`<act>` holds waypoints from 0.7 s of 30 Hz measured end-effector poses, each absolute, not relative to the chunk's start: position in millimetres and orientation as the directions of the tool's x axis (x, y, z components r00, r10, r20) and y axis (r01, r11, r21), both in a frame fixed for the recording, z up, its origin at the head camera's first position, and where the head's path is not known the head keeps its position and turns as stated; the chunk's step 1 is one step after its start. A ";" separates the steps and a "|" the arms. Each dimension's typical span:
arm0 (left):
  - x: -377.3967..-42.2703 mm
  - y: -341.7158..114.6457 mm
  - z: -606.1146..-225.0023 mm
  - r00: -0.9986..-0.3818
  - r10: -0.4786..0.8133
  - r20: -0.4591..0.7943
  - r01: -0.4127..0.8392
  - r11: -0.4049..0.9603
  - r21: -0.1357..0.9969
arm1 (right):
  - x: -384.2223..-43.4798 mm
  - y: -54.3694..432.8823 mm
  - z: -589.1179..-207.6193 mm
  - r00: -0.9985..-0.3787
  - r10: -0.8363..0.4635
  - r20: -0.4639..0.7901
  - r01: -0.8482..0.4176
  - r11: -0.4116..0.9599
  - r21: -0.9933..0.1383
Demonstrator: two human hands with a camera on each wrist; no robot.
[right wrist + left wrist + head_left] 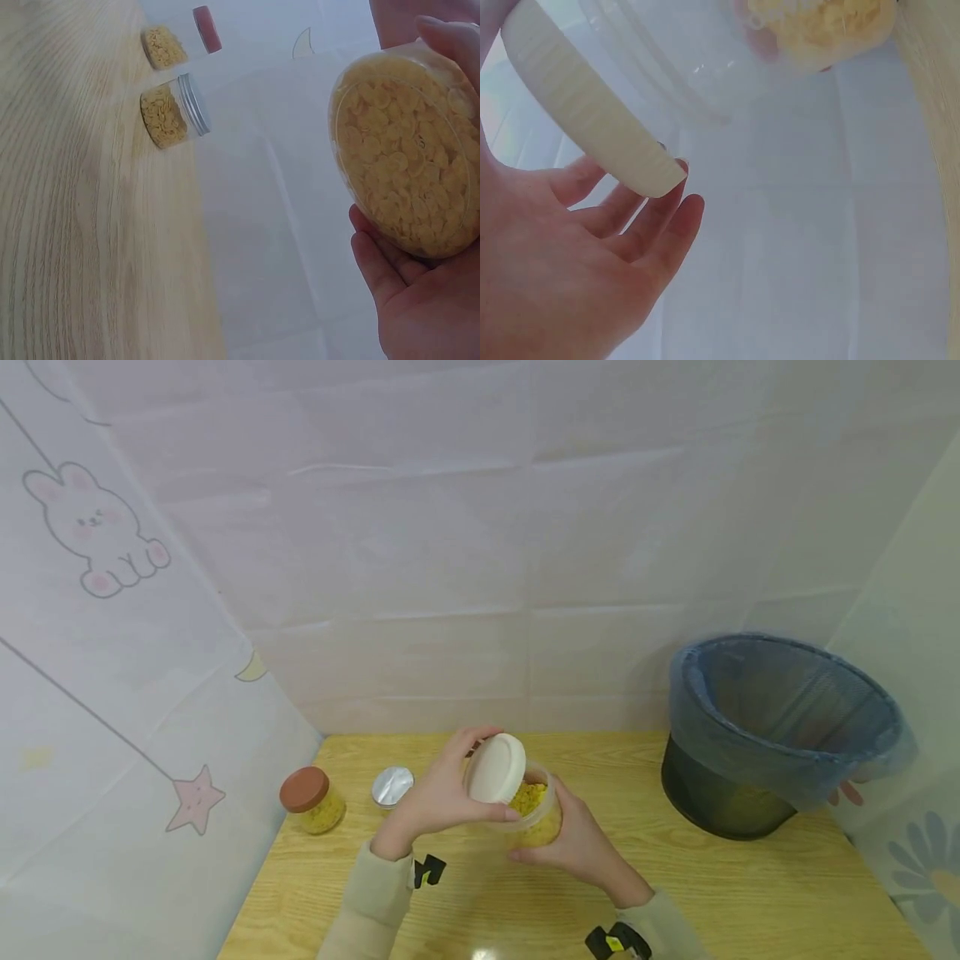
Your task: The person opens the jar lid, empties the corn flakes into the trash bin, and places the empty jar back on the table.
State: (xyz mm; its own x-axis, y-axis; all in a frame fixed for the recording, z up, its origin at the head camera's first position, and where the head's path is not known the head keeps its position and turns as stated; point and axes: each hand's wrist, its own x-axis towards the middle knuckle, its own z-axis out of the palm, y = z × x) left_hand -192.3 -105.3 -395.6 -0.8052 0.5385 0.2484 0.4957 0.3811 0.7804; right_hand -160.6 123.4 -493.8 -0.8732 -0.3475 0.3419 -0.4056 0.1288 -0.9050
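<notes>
My left hand point(442, 789) grips a white ridged lid point(592, 105) by its edge, tilted and off the mouth of a clear plastic jar point(543, 827). The right hand point(581, 843) holds this jar round its side, tipped toward the left. Yellow pasta pieces point(405, 157) fill the lower part of the jar and show through its base in the right wrist view. In the left wrist view the open rim stands a little apart from the lid, with the fingertips under the lid's edge.
A jar with a reddish-brown lid point(305, 789) stands at the table's left edge. Beside it is a silver-lidded jar point(392, 787), also holding yellow pieces. At the right stands a black bin point(720, 793) lined with a blue bag. A draped wall point(420, 568) borders the wooden table point(510, 910).
</notes>
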 end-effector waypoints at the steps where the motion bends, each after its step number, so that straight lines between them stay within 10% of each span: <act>1: -192.7 -106.4 -395.6 -0.811 0.526 0.257 0.496 0.385 0.778 | -160.6 124.0 -493.7 -0.874 -0.345 0.342 -0.403 0.123 -0.907; 21: -195.0 -121.2 -403.2 -0.870 0.390 0.301 0.447 0.365 0.817 | -159.3 136.9 -489.8 -0.920 -0.237 0.312 -0.363 0.218 -0.906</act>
State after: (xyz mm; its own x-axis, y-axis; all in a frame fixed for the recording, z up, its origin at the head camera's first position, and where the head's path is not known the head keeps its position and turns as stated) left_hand -195.0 -121.2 -403.2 -0.8701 0.3900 0.3013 0.4466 0.3653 0.8168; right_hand -159.3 136.9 -489.8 -0.9200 -0.2374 0.3118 -0.3632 0.2175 -0.9060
